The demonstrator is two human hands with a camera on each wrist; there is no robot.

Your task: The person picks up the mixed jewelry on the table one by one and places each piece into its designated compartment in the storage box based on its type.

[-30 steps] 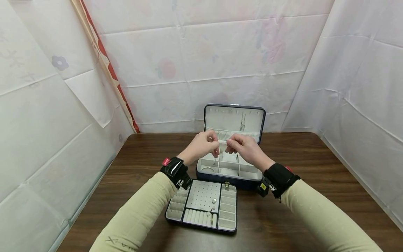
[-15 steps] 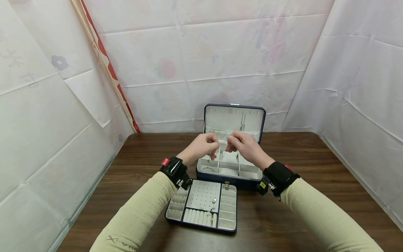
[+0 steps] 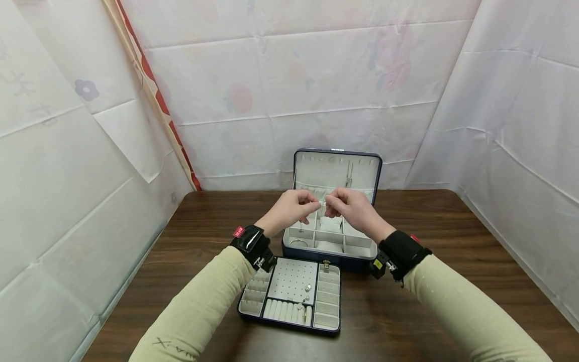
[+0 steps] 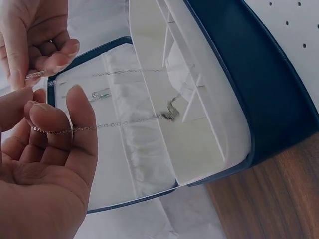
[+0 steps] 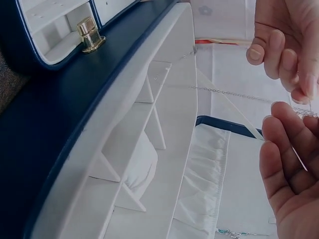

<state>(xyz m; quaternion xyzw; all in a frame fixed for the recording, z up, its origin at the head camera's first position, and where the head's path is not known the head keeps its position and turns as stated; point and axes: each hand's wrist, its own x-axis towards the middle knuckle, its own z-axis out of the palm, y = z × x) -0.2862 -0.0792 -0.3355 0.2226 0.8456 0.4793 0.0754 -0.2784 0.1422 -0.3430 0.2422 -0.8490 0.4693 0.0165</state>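
Hands a touch higher than a second ago, left hand and right hand both pinching thin chain (above open jewellery box).

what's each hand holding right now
Left hand: pinches the thin silver chain.
Right hand: pinches the same chain over the open jewelry box.

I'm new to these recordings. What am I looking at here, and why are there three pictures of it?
No machine: a person works with bare hands and wears three cameras. The head view looks down over both arms; each wrist camera looks at its own hand close up. On the table stand an open jewellery box and, nearer the person, its lifted-out tray with a few small pieces. The left hand and the right hand meet above the box, each pinching a thin chain, which hangs towards the compartments. In the head view the chain is too fine to see.
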